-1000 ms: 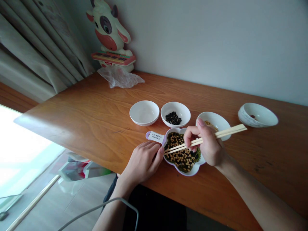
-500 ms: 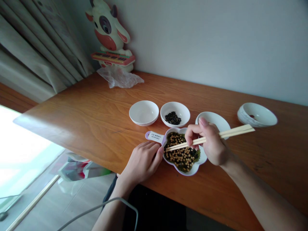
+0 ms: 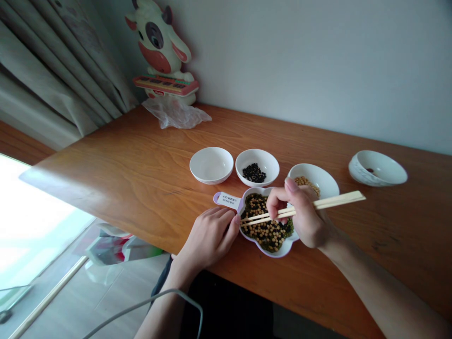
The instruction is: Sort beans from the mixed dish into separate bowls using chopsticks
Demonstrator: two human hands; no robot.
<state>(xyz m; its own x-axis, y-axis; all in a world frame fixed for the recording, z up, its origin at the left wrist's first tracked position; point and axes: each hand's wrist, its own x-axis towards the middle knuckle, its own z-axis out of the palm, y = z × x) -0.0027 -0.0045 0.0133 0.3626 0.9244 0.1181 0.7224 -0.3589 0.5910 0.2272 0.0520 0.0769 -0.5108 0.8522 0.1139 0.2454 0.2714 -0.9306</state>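
My right hand (image 3: 300, 209) is closed around a pair of light wooden chopsticks (image 3: 339, 199). Their slightly parted tips sit at the left side of a white, purple-rimmed flower-shaped dish (image 3: 290, 243). Mixed tan, black and green beans (image 3: 266, 230) cover the dish's bottom. At the left rim, beside the labelled handle (image 3: 228, 200), my left hand (image 3: 213, 235) grips the edge with thumb and curled fingers. Whether a bean is between the tips is too small to tell. Behind stand a white bowl of black beans (image 3: 265, 162) and a white bowl of tan beans (image 3: 326, 181), partly covered by my right hand.
An empty white bowl (image 3: 211, 165) is at the row's left end. A patterned bowl (image 3: 384, 169) with a small dark item stands far right. A plastic bag (image 3: 176, 114) and a cow keyboard toy (image 3: 164, 56) occupy the back left. A grey cable (image 3: 165, 293) crosses my left forearm.
My right hand has shifted slightly left and down, uncovering the tan beans in the bowl behind. The chopstick tips have spread apart and moved toward the left rim. My left hand stays put.
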